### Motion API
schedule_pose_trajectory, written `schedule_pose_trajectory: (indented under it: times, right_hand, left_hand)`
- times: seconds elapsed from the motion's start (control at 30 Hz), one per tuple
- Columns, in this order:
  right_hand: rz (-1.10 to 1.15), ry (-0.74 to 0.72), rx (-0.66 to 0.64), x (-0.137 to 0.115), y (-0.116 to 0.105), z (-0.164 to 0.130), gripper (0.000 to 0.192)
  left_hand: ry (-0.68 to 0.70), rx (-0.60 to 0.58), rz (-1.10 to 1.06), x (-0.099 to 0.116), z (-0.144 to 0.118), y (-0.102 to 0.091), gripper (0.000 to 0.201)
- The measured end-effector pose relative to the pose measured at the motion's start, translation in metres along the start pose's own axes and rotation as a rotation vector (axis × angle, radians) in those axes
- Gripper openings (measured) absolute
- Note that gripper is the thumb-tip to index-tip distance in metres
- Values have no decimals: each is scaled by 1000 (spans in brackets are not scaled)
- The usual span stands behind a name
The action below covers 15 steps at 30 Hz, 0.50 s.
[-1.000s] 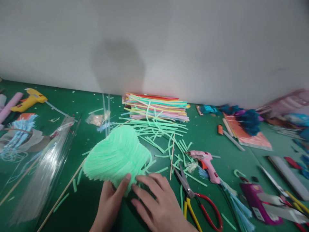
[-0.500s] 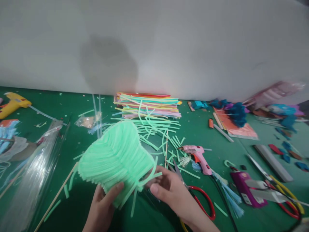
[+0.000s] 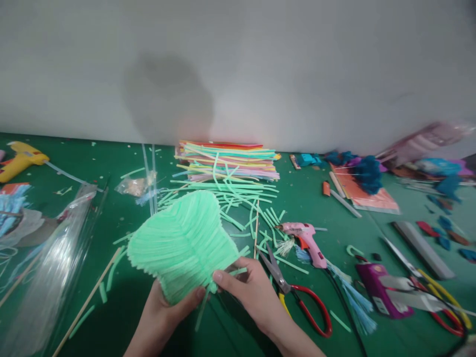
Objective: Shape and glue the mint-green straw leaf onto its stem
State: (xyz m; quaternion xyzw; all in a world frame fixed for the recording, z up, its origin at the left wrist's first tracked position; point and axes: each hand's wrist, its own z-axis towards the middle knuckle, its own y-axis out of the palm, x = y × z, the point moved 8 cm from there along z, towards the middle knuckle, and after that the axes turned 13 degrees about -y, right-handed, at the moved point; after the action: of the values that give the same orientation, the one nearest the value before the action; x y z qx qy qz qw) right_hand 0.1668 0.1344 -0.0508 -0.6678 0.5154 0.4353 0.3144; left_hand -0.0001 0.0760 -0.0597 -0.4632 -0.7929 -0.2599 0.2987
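Observation:
A mint-green leaf shape made of pipe cleaners [image 3: 182, 238] is held up between both hands. My left hand [image 3: 163, 310] grips its lower edge, thumb on the front and the other fingers hidden behind. At the leaf's base, my right hand [image 3: 247, 287] pinches the gathered stems, with loose pipe cleaner ends sticking out to the right and downward. Just right of that hand, red-and-yellow-handled scissors [image 3: 284, 285] lie on the green table. Cut green pipe cleaner pieces [image 3: 238, 198] are scattered behind the leaf.
Bundled coloured pipe cleaners [image 3: 228, 161] lie by the wall. A pink glue gun [image 3: 305, 240] rests at right, a yellow glue gun [image 3: 22, 161] at far left. A second pair of scissors [image 3: 401, 255] lies beside a purple box [image 3: 379, 287]. Clear plastic sleeves [image 3: 55, 277] cover the left side.
My right hand has moved left and in onto the leaf's base, its fingers now pinching the stems. The leaf has tilted and shifted slightly right and down, and my left thumb sits nearer the base.

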Motion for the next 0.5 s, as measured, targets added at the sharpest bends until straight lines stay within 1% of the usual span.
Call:
schedule_pose_trajectory:
  times: [0.17, 0.3, 0.4, 0.5]
  right_hand:
    - [-12, -15, 19, -2, 0, 4, 38]
    - [44, -74, -26, -6, 4, 8, 36]
    - [83, -78, -78, -7, 7, 9, 34]
    - [183, -136, -113, -16, 9, 11, 34]
  left_hand:
    - [53, 11, 75, 4, 4, -3, 38]
    - [118, 40, 126, 8, 4, -3, 46]
    - [111, 38, 90, 8, 4, -2, 49]
    - [91, 50, 46, 8, 4, -2, 39]
